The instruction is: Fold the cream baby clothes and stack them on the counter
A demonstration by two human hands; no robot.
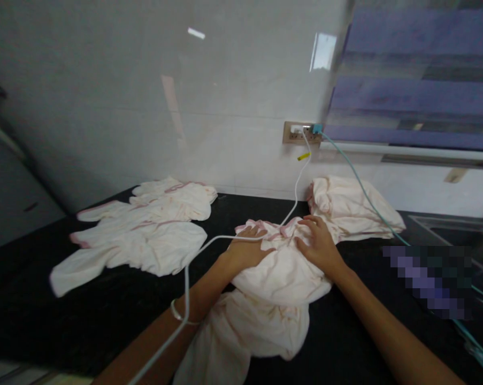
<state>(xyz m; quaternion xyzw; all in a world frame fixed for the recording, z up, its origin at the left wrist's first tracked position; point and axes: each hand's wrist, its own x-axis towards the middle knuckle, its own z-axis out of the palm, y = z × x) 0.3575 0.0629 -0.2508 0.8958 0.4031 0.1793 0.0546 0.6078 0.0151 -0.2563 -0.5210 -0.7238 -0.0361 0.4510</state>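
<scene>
Pressing soft pink-trimmed garment (279,267) flat

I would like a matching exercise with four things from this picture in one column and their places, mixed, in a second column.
Things:
1. pale pink garment with pink trim, spread flat
2. folded pale pink cloth pile
3. white cable
4. thin silver bracelet

Places:
A. on the left wrist
B. left part of the black countertop
C. plugged into the wall socket
D. beyond the right hand, near the wall

Pairs: 1-B, 2-D, 3-C, 4-A
</scene>
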